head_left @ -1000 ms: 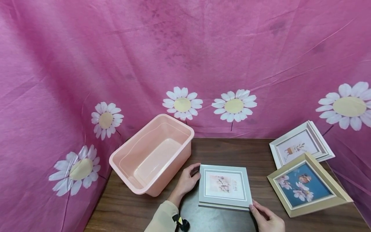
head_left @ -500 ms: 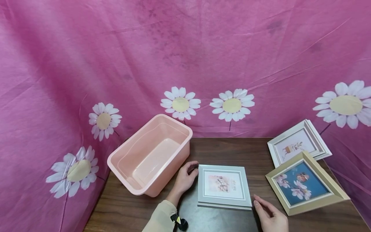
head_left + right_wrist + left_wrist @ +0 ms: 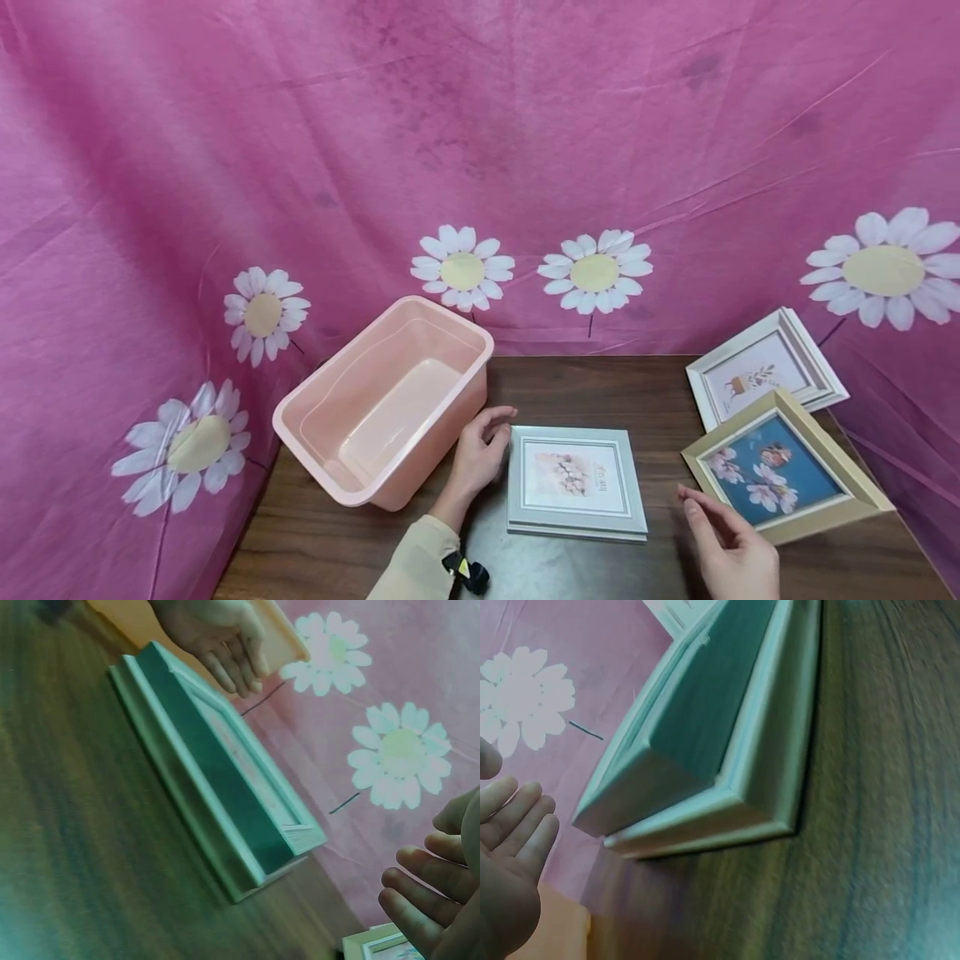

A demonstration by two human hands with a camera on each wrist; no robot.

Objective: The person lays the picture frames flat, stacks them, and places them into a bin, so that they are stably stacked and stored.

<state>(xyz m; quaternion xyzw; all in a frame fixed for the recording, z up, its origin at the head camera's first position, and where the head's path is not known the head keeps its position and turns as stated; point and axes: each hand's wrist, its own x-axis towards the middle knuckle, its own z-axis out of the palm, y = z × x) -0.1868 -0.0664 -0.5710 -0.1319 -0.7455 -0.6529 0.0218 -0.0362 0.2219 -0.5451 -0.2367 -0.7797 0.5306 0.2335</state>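
A pale green picture frame (image 3: 576, 481) with a blossom print lies face up on the table. Both wrist views show it stacked on a second frame (image 3: 769, 787). My left hand (image 3: 478, 454) is beside the stack's upper left corner, fingers loosely bent and holding nothing; in the left wrist view there is a gap between hand (image 3: 510, 855) and frames. To the right of the stack, my right hand (image 3: 738, 550) hovers with nothing in it, its fingers relaxed. It overlaps the lower left edge of a beige frame (image 3: 780, 471) with a blue flower picture; contact cannot be told.
A pink plastic tub (image 3: 408, 408) stands at the left on the dark wooden table (image 3: 585, 387). Behind the beige frame, a white frame (image 3: 750, 379) leans at the right. A pink daisy-print cloth (image 3: 525, 150) hangs around the back and left side.
My right hand has let go of the stack's lower right corner and moved right toward the beige frame. The left hand stays beside the stack, which lies still.
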